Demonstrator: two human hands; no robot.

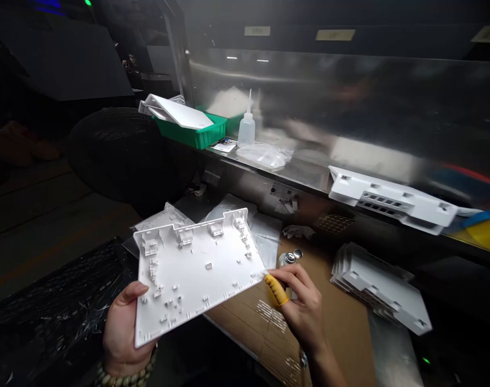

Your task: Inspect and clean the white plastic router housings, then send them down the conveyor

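Note:
A white plastic panel (pixel 196 279) is held up and tilted, its inner side with small clips and posts facing the camera. My left hand (pixel 124 328) grips its lower left corner, thumb on the inner face, a beaded bracelet at the wrist. At the panel's right corner is my right hand (pixel 297 301), its fingers pinched together, with a yellow cover (pixel 276 291) on the thumb. Whether those fingers hold the corner or something small is hidden. Just behind the right hand stands a small container with a metal lid (pixel 289 258).
Stacked white panels (pixel 384 287) lie right on the cardboard (pixel 345 328). Along the metal shelf (pixel 305 174) are a green bin (pixel 204 138) with white parts, a squeeze bottle (pixel 247 129), a plastic bag (pixel 265 155) and another white panel (pixel 394 199). Clear bags lie behind the held panel.

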